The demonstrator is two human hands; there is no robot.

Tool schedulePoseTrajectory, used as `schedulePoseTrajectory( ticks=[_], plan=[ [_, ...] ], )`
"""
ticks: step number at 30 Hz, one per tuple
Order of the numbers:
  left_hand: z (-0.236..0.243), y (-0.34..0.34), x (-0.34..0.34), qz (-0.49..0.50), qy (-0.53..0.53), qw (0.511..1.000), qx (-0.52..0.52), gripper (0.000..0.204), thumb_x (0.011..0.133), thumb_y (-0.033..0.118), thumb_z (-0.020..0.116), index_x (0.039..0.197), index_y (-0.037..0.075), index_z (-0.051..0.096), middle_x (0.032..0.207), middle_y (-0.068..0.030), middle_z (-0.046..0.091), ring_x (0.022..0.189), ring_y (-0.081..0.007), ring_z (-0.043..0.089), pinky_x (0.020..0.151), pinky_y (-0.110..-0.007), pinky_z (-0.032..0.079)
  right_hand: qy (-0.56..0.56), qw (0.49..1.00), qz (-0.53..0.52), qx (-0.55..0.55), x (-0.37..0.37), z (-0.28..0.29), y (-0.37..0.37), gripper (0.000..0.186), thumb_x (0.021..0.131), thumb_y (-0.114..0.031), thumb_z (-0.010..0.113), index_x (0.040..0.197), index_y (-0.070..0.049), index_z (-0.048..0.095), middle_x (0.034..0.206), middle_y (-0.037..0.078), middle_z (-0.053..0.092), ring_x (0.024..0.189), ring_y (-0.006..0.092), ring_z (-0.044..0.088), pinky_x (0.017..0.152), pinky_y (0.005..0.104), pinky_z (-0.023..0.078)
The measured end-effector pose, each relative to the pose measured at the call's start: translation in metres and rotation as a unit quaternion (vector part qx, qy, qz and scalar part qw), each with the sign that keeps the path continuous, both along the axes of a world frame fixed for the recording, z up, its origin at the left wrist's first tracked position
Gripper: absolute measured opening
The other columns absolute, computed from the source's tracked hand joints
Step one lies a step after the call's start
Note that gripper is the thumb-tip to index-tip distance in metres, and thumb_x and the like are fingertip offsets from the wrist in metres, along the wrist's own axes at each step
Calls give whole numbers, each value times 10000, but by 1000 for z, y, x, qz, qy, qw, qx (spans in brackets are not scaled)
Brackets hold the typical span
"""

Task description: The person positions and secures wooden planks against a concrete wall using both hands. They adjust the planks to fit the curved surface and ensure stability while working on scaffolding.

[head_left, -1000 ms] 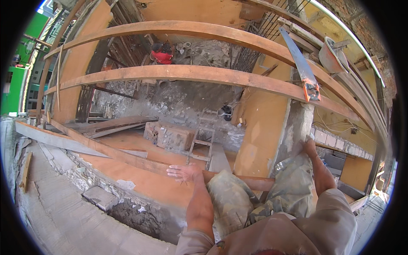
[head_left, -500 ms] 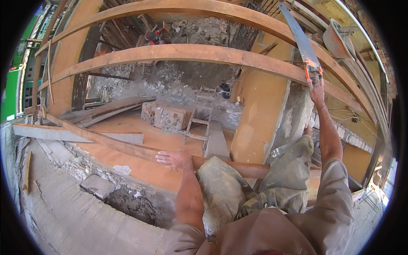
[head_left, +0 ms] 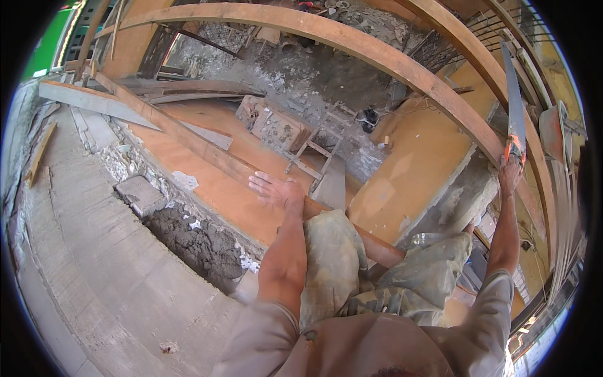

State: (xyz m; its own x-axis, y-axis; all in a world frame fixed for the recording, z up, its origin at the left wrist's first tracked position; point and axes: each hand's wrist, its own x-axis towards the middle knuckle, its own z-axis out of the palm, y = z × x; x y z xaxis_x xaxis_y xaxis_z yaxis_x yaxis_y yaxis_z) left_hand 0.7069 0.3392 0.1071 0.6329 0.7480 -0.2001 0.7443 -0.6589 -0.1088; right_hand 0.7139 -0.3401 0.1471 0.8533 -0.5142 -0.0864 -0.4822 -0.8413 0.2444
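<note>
My left hand (head_left: pixel 276 190) lies flat on a long wooden beam (head_left: pixel 201 144), its fingers stretched out. That beam runs from the upper left down past my knees in camouflage-patterned trousers. Out at arm's length on the right, my right hand (head_left: pixel 510 173) is closed round the orange handle of a handsaw (head_left: pixel 514 97). The saw's blade points up and away from me. In the picture it overlaps the raised timber beams (head_left: pixel 377 53); whether it touches them I cannot tell.
Far below are rubble, a block stack (head_left: pixel 276 125) and a small wooden frame (head_left: pixel 312 160). A rough mortar-filled trench (head_left: pixel 195 242) runs beside the concrete slab (head_left: pixel 113 232) at left. A bucket-like container (head_left: pixel 553 132) is at far right. Planks (head_left: pixel 182 88) lie upper left.
The view has turned, so the surroundings appear rotated. My right hand with the saw appears lower and farther right. My left hand is still flat on the beam.
</note>
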Motion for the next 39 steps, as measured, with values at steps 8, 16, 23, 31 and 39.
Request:
schedulePoseTrajectory(
  ticks=[8,16,23,31,39],
  plan=[
    [2,-3,0,2,-11,1000,-4,1034,796,283,684,1580,8,68,1659,-209,16,1538,-379,16,1184,-604,159,-243,951,157,106,-4,70,34,357,988,-276,534,1213,-4,587,1077,252,626,1030,428,588,922,519,444],
    [4,0,-1,4,-11,999,-33,1022,800,270,675,1577,-4,70,1656,-225,4,1538,-390,-2,1187,-611,141,-132,917,282,249,-91,144,237,378,873,-162,635,1194,28,573,1135,268,573,1090,454,552,959,529,436],
    [4,1,-1,-3,2,1000,-22,1046,802,321,682,1576,-9,61,1655,-232,-15,1539,-389,-13,1192,-597,153,127,876,123,450,-100,36,333,320,856,-236,634,1089,-18,651,915,245,647,926,431,622,885,496,484],
    [11,-4,3,-3,-10,1000,-26,1043,777,285,685,1577,-6,82,1656,-224,7,1538,-394,1,1182,-603,168,195,856,38,478,-63,-131,409,605,858,-464,643,1165,56,619,1036,317,663,1017,453,642,882,486,506],
    [8,-2,3,7,4,1000,-24,1018,802,304,670,1579,-4,89,1657,-222,-2,1538,-395,-13,1195,-583,153,212,828,29,518,-18,-161,454,582,847,-444,678,1227,-8,620,1109,304,658,1060,452,624,930,490,493]
  ],
)
